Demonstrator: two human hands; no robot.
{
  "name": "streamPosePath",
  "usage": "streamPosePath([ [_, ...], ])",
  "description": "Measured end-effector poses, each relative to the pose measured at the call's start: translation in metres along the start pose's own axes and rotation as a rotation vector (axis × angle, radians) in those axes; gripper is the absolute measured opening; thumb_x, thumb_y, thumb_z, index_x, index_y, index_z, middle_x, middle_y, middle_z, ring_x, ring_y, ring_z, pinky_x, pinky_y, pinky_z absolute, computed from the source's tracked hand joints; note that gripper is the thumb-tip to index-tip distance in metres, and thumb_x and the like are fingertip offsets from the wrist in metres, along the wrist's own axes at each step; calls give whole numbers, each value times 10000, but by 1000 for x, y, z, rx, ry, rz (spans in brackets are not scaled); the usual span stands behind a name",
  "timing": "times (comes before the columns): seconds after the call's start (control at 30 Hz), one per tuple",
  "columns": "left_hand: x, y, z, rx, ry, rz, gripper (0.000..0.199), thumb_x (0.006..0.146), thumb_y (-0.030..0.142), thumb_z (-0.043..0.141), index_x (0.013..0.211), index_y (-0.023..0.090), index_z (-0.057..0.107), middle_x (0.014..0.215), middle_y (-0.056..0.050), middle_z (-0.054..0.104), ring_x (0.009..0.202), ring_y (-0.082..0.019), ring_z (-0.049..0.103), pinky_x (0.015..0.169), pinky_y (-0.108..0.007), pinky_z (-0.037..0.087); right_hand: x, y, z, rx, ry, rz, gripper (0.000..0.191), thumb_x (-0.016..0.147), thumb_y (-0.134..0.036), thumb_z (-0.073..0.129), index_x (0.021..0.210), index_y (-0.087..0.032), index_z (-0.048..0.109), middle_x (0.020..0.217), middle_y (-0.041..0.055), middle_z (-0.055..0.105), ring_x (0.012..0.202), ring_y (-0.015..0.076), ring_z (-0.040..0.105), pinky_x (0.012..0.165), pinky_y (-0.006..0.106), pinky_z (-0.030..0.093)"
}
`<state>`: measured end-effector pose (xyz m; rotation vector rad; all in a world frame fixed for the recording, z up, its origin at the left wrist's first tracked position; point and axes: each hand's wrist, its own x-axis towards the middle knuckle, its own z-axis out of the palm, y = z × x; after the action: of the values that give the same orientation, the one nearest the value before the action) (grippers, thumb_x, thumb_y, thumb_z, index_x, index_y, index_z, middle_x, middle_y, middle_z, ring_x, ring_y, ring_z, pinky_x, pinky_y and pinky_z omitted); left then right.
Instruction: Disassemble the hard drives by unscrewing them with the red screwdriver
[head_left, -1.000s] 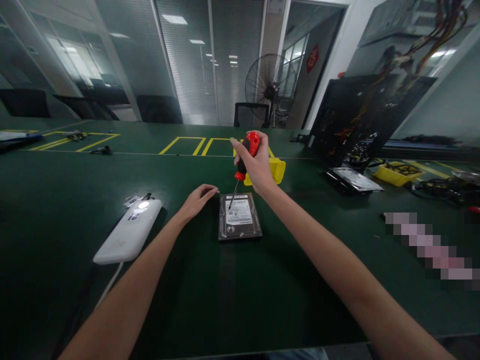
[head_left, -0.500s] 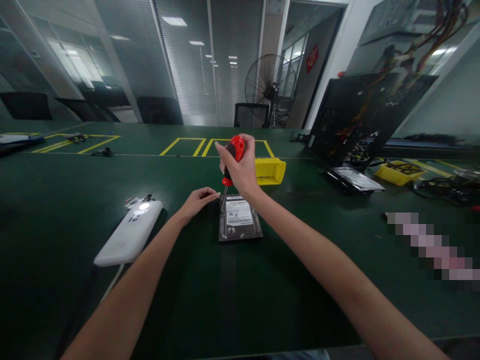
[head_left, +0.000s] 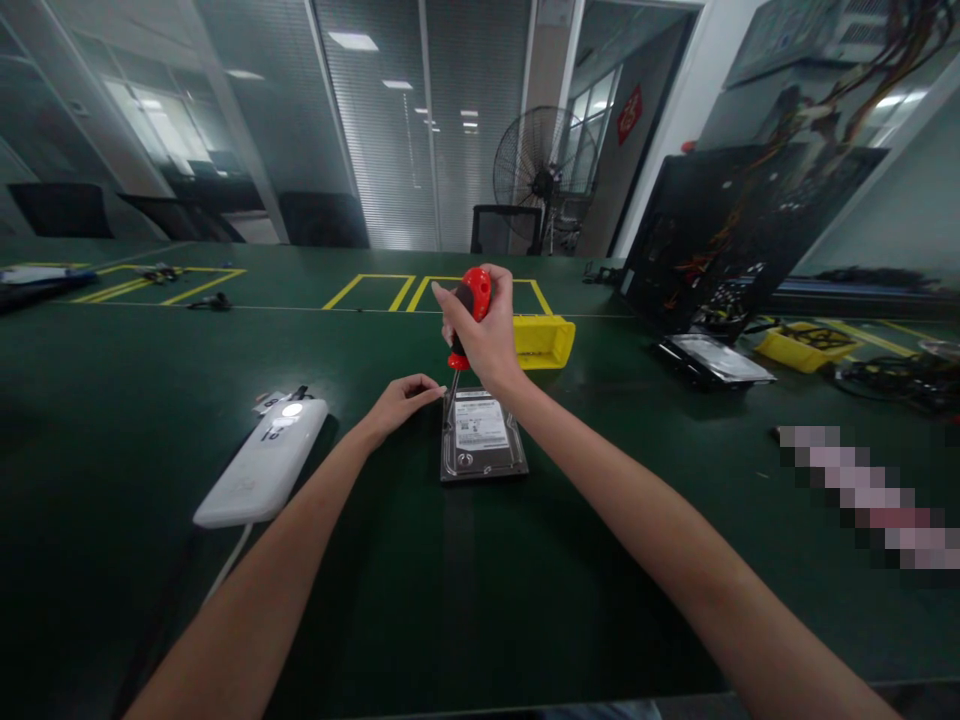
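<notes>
A hard drive (head_left: pixel 484 460) with a white label lies flat on the green table (head_left: pixel 390 620). Above it my right hand (head_left: pixel 491 330) grips a red and black screwdriver (head_left: pixel 460 360) by its handle. The screwdriver's shaft points down, slightly tilted, and its tip is at the left part of the drive's top face. My left hand (head_left: pixel 405 402) rests at the drive's upper left corner, its thumb and fingers brought together there. Whether something small is between those fingertips cannot be made out.
Behind the drive lies a yellow bin (head_left: pixel 551 342) on its side. A white power bank (head_left: pixel 262 465) with a cable is at the left. To the right are another drive (head_left: pixel 716 358), a black computer case (head_left: pixel 720 230), a second yellow bin (head_left: pixel 802 348) and cables (head_left: pixel 892 380).
The whole view has shifted very slightly. Both hands, the screwdriver and the drive keep nearly the same places relative to each other.
</notes>
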<state>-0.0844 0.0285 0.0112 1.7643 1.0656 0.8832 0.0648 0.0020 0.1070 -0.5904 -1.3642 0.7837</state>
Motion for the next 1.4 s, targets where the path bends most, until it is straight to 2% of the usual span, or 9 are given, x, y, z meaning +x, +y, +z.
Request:
streamPosePath([
  [0.17, -1, 2, 0, -21, -1, 2, 263, 736, 440, 615, 762, 179, 590, 795, -9, 644, 779, -175, 587, 776, -334, 455, 2, -9, -1, 79, -90, 61, 497, 746, -518, 629, 1036, -264, 316, 731, -49, 487, 565, 92, 504, 552, 259, 477],
  [0.33, 0, 0, 1, -48, -11, 26, 253, 748, 427, 613, 749, 176, 584, 787, -2, 637, 780, -166, 586, 809, -334, 445, 9, -11, -2, 313, -262, 162, 394, 739, -487, 614, 1010, -234, 481, 841, -17, 547, 672, 92, 556, 628, 242, 494],
  [0.53, -2, 5, -6, 22, -66, 24, 292, 812, 458, 539, 870, 189, 635, 918, -22, 670, 899, -198, 601, 877, -369, 434, 7, -2, 4, 372, -89, 192, 466, 704, -510, 672, 1001, -258, 415, 724, -54, 524, 544, 68, 485, 476, 207, 407],
  [0.7, -20, 22, -20, 367, -213, 130, 286, 818, 428, 542, 968, 219, 670, 1077, -36, 647, 1071, -228, 550, 980, -403, 362, 11, -4, 0, 443, -161, 250, 444, 728, -604, 592, 910, -206, 524, 752, -21, 525, 592, 76, 526, 542, 235, 457],
  [0.87, -38, 36, -20, 638, -209, 114, 324, 792, 445, 575, 1060, 276, 642, 1186, -29, 590, 1152, -266, 480, 1001, -486, 303, 11, -3, 2, 501, -125, 256, 453, 692, -591, 638, 943, -240, 500, 717, -49, 509, 514, 58, 455, 444, 213, 378],
  [0.97, -40, 38, -16, 664, -197, 131, 316, 784, 426, 587, 1050, 262, 633, 1178, -38, 578, 1147, -266, 473, 1007, -506, 276, 11, 0, 2, 500, -118, 225, 419, 658, -526, 704, 868, -232, 490, 726, -46, 518, 538, 62, 471, 452, 214, 388],
  [1.17, -41, 42, -14, 658, -178, 141, 268, 786, 404, 586, 995, 246, 641, 1137, -39, 565, 1128, -255, 468, 1005, -496, 271, 11, -4, 2, 516, -234, 286, 503, 741, -669, 514, 938, -207, 546, 706, -31, 504, 543, 68, 473, 500, 235, 419],
  [1.3, -42, 43, -12, 678, -175, 127, 258, 777, 390, 595, 982, 241, 643, 1133, -41, 554, 1135, -259, 461, 1011, -505, 248, 9, -4, 7, 466, -147, 256, 480, 666, -586, 668, 945, -233, 504, 719, -49, 508, 528, 57, 456, 467, 219, 380],
  [1.4, -42, 42, -10, 701, -174, 105, 254, 772, 383, 595, 983, 249, 640, 1151, -42, 541, 1157, -268, 442, 1006, -522, 240, 9, -5, 9, 444, -180, 271, 456, 671, -588, 662, 892, -218, 514, 740, -27, 538, 579, 73, 504, 515, 231, 429],
])
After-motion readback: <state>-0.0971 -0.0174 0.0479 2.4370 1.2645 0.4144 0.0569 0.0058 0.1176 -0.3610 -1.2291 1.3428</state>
